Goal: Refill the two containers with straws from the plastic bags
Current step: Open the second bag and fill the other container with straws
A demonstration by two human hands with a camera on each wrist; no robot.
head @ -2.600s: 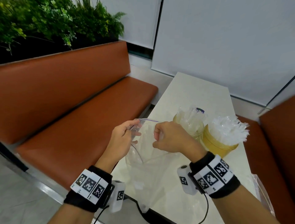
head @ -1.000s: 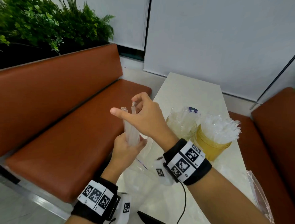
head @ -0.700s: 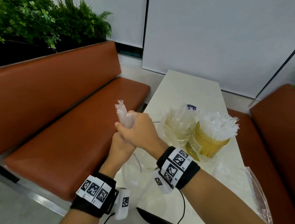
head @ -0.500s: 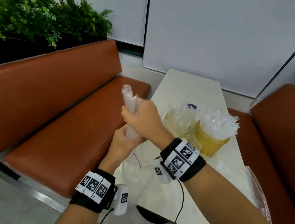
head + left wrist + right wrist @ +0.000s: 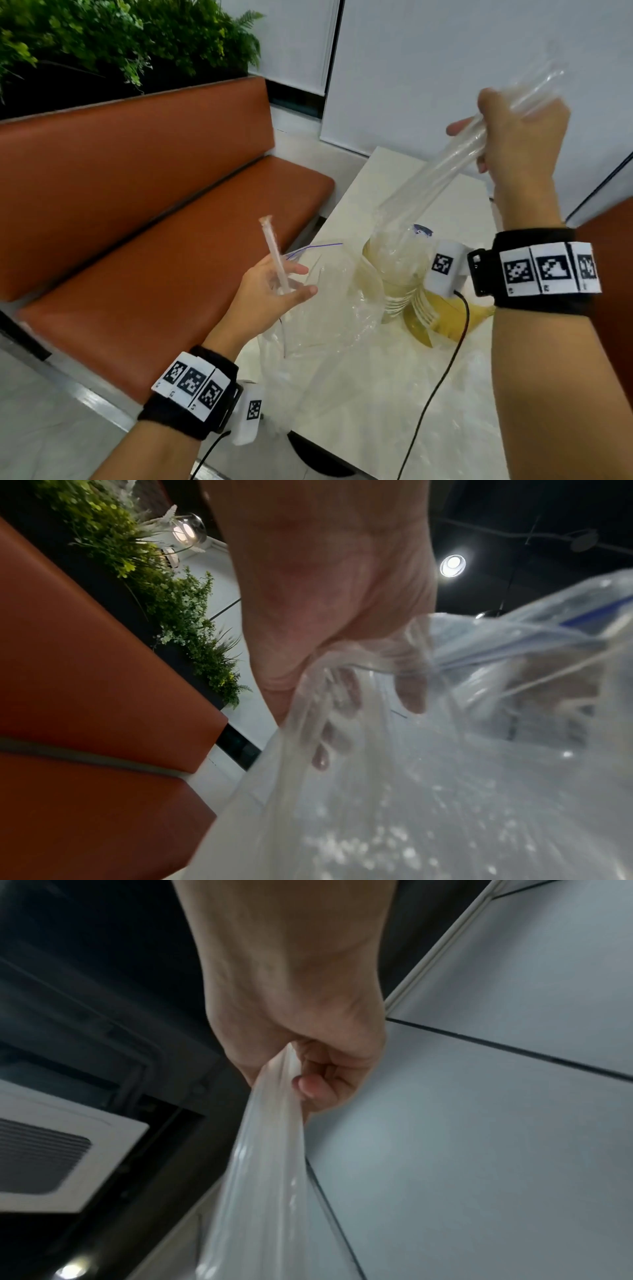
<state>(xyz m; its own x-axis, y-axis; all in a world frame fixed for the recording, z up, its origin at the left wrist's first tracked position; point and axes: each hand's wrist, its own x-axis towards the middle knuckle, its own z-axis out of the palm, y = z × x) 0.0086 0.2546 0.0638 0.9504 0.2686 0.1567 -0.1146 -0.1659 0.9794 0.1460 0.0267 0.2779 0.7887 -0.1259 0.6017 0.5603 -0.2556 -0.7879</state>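
Right hand [image 5: 520,144] raised, fingers [image 5: 308,1088] gripping a bundle of straws [image 5: 455,171] (wrapped, clear). Left hand [image 5: 270,291] fingers curled round one straw [image 5: 274,257] and the plastic bag [image 5: 329,318] over the surface [image 5: 394,394].

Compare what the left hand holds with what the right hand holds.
The left hand holds one wrapped straw, near upright, low beside the open plastic bag. The right hand grips a bundle of straws, slanted and raised high above the containers. Both are clear-wrapped.

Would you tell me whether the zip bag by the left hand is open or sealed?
Open. The plastic bag gapes, its blue-lined mouth parted beside the left hand, which holds one wrapped straw.
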